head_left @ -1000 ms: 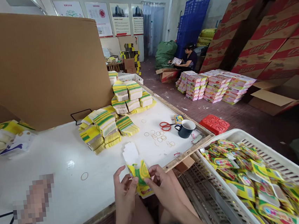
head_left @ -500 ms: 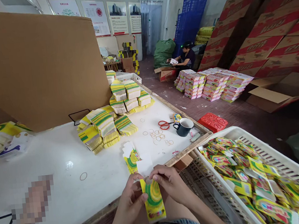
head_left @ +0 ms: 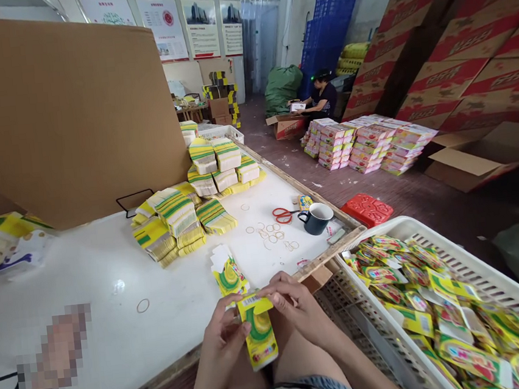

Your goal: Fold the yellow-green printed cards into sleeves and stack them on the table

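A small yellow-and-green paper carton [head_left: 261, 338] is held upright above my lap, at the table's front edge. My left hand [head_left: 224, 332] grips its left side, thumb on the front face. My right hand [head_left: 295, 307] pinches the upper right corner, by the top flap that carries a barcode and is folded over the front. Just beyond my hands, an unfolded carton blank [head_left: 229, 274] of the same print lies on the white table [head_left: 171, 325]. Stacks of flat carton blanks [head_left: 177, 221] stand farther back.
To my right, a white plastic basket [head_left: 407, 224] holds many yellow cartons. A dark mug [head_left: 316, 219], red-handled scissors [head_left: 283, 215] and several rubber bands [head_left: 272, 233] lie on the table. Cardboard [head_left: 68, 115] stands upright at left. A co-worker [head_left: 322, 95] sits beyond.
The carton's white top flap, which stood up, is now folded down, showing its barcode side at the front. Both hands stay on the carton; my right hand has shifted slightly.
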The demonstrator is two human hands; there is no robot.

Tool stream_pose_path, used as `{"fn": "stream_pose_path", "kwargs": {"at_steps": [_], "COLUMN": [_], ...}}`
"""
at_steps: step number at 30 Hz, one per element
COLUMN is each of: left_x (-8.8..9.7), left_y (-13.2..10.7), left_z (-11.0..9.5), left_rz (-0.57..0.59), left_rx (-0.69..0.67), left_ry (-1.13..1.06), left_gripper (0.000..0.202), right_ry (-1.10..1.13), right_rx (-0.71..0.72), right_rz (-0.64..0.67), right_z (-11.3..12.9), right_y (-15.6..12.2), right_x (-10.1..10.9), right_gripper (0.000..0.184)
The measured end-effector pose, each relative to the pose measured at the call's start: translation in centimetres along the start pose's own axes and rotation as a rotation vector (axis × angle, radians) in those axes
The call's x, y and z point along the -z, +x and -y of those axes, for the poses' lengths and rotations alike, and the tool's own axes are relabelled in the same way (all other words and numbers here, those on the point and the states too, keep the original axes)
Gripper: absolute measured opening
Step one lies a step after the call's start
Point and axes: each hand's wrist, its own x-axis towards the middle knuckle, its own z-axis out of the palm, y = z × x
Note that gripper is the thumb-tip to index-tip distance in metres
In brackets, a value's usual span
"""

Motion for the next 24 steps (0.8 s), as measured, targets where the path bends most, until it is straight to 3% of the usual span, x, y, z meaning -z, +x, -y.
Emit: {"fn": "stream_pose_path", "kwargs": {"at_steps": [2, 4, 6, 14, 20, 24], "left_x": [-0.1, -0.3, -0.4, -0.4, -0.3, -2.4], "left_y": [0.0, -0.1, -0.1, -0.2, 0.0, 0.7], "left_z": [0.2, 0.3, 0.4, 0.1, -0.2, -0.2], "left_rz": [-0.002, 0.020, 0.037, 0.037, 0.024, 0.071], "left_rx": [-0.009, -0.004, -0.003, 0.008, 0.031, 0.002], "left_ry": [0.045, 0.064, 0.090, 0.073, -0.070, -0.157], "left_gripper": [0.036, 0.038, 0.040, 0.039, 0.043, 0.038], "right_ry": [-0.019, -0.033, -0.102, -0.363, -0.241, -0.092], "right_rx": [-0.095, -0.171, -0.206, -0.157, -0.060, -0.066], "right_rz": [0.052, 0.092, 0.069, -0.052, -0.026, -0.098], "right_z": [0.1, -0.1, -0.3, -0.7, -0.2, -0.1], "right_y": [-0.1, -0.1, 0.0, -0.1, -0.4, -0.7], "right_x": [-0.3, -0.8, -1.4, -3.0, -1.6, -1.0], "right_gripper": [0.020, 0.035, 0.039, 0.033, 0.020, 0.020]}}
